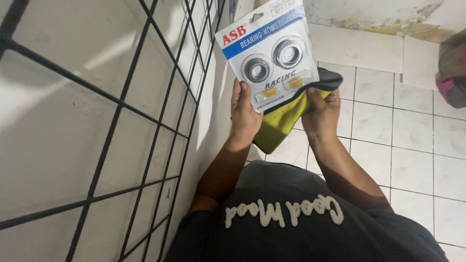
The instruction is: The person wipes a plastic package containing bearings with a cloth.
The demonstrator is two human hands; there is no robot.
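Observation:
My left hand (243,114) grips the lower left edge of a flat blister pack (269,53), a grey card with a blue band that holds two round metal bearings and two small yellow-capped parts. Its thumb lies on the card's front. My right hand (321,115) grips a yellow-green cloth with a black edge (281,123) that sits behind and below the pack, its thumb pressed by the pack's lower right corner. Both arms reach out over my dark shirt.
A black wire grid (145,116) hangs against the white wall on the left. White floor tiles (412,145) spread to the right. A dark and pink object (454,77) lies at the right edge.

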